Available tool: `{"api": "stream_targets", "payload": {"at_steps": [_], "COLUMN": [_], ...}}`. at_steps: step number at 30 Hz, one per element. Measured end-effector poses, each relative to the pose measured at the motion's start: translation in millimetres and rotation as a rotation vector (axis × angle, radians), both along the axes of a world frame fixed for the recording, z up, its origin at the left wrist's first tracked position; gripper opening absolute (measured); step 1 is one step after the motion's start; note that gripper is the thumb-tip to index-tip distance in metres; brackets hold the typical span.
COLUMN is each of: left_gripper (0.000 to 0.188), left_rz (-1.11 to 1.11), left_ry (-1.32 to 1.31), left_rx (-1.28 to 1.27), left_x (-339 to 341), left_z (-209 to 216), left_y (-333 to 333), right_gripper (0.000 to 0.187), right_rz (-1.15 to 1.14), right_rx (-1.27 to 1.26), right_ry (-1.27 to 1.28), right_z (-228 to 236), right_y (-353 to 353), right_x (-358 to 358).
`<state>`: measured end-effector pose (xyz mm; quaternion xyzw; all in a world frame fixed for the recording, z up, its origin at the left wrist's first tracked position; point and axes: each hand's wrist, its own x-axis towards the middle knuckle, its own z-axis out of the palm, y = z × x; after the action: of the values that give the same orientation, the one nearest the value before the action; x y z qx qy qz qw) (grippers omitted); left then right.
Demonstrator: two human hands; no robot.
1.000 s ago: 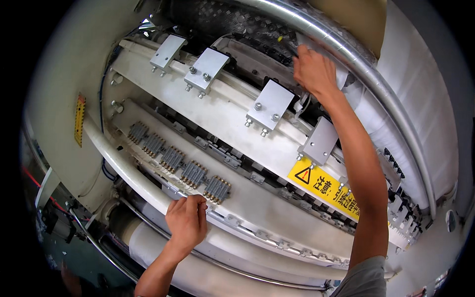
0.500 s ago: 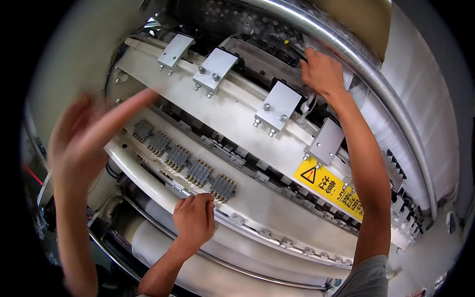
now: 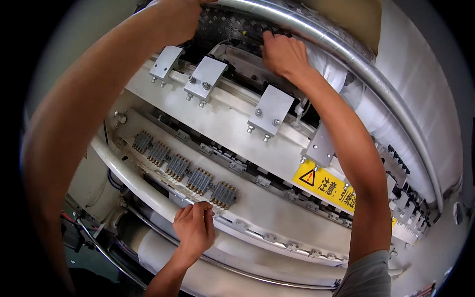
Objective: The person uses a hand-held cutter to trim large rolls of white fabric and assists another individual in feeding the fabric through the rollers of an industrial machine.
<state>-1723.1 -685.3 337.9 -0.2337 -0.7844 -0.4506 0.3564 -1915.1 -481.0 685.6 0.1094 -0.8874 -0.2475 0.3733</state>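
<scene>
My right hand (image 3: 286,55) reaches past the metal blocks to the far side of the machine, fingers closed round a thin dark rod. Its small yellow tip (image 3: 244,33) pokes out to the left of the hand, over a dark patterned surface. Lower down, my left hand (image 3: 193,230) is closed in a pinch at the edge of a cream panel (image 3: 277,210). Whatever sits between those fingertips, if anything, is too small to make out. Just above them lies the nearest of several grey fitting blocks with brass ends (image 3: 223,194).
Another person's bare arm (image 3: 84,114) crosses the left side, its hand partly out of view at the top. Several silver blocks with bolts (image 3: 270,111) line a white beam. A curved metal tube (image 3: 366,64), white web material (image 3: 420,99) and a yellow warning label (image 3: 324,184) are at right.
My right hand has moved left with the yellow-tipped rod. My left hand stays by the panel edge. The other person's arm has swung from the left up to the top.
</scene>
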Motion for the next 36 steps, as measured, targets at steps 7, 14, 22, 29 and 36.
{"api": "stream_targets", "payload": {"at_steps": [7, 14, 22, 29, 36], "left_gripper": [0.013, 0.012, 0.010, 0.039, 0.024], "left_rz": [-0.013, -0.042, -0.064, -0.356, -0.322], "left_ry": [0.007, -0.023, -0.056, 0.172, 0.385], "left_rx": [-0.017, -0.008, -0.031, 0.084, -0.255], "left_x": [1, 2, 3, -46, -175], "left_z": [0, 1, -3, 107, 318], "left_y": [0, -3, 3, 6, 139], "right_gripper": [0.031, 0.030, 0.025, 0.025, 0.027], "right_rz": [0.032, -0.171, -0.153, -0.166, -0.040], "right_rx": [-0.132, -0.085, -0.232, -0.458, -0.474], "right_ry": [-0.071, -0.066, 0.118, 0.065, 0.005], "right_z": [7, 7, -39, -82, -107], "right_y": [-18, 32, 116, 141, 139], "right_x": [-2, 89, 280, 370, 383]}}
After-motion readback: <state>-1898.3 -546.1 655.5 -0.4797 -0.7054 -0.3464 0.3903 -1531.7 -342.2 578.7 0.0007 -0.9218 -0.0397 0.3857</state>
